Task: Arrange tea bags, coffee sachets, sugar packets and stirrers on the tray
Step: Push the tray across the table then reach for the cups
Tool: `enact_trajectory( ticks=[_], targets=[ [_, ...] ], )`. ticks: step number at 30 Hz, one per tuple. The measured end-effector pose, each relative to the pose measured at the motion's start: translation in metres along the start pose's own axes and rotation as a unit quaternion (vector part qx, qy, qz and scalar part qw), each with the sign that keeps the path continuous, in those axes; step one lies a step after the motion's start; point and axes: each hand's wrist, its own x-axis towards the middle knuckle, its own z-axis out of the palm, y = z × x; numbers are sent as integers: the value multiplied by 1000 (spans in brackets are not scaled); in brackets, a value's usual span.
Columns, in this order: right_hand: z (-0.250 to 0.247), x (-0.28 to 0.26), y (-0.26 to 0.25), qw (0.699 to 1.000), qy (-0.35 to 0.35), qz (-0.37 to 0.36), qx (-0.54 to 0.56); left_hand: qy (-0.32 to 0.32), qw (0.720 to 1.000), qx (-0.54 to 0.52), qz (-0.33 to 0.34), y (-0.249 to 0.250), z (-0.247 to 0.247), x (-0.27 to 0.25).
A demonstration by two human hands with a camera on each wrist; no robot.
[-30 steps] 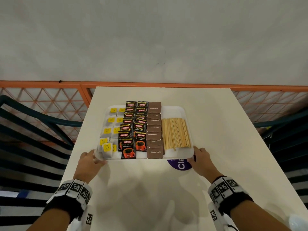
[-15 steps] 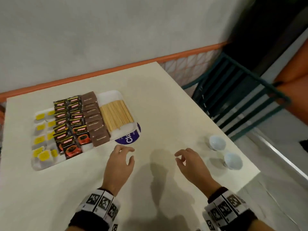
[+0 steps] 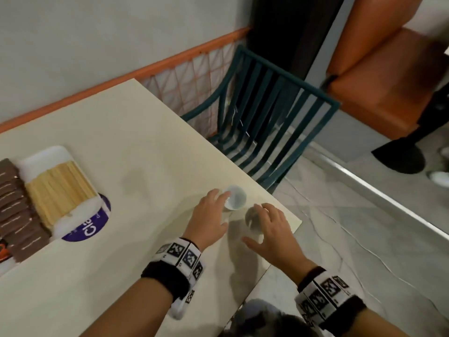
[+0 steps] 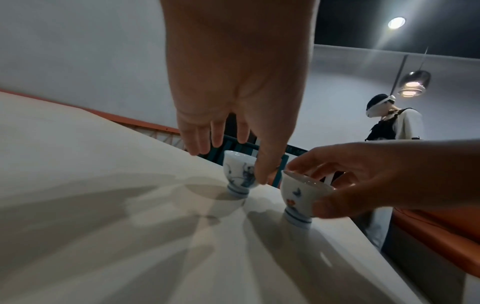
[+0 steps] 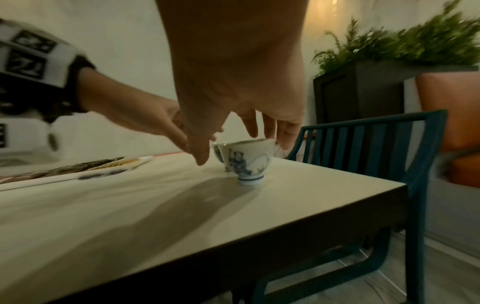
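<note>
The white tray lies at the table's left, holding wooden stirrers and brown sugar packets; its other rows are cut off by the frame. Two small painted cups stand near the table's right corner. My left hand reaches the far cup with straight fingers. Its thumb touches the side of that far cup. My right hand arches over the near cup. Its fingertips are at the rim of this near cup, with the thumb close beside it.
A purple round sticker shows under the tray's near corner. A teal slatted chair stands by the table's right edge, with an orange bench beyond it. Both cups sit close to the table corner. Another person stands behind.
Both hands left the tray's front corners and moved right across the table to the two cups. The head view swung right, so the tray slid to the left edge.
</note>
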Motion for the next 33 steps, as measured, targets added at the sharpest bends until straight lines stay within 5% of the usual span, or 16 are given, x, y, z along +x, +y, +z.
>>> enact_trajectory(
  ticks=[8, 16, 24, 33],
  targets=[
    [-9, 25, 28, 996, -85, -34, 23, -60, 998, 13, -21, 19, 1, 51],
    [-33, 78, 19, 984, -91, -150, 32, 35, 987, -107, -116, -6, -23, 23],
    [-19, 180, -90, 966, -122, -223, 49, 198, 936, -143, -253, -98, -88, -24],
    [43, 299, -244, 938, -165, -295, 74, 327, 879, -200, -282, -177, -112, -6]
  ],
)
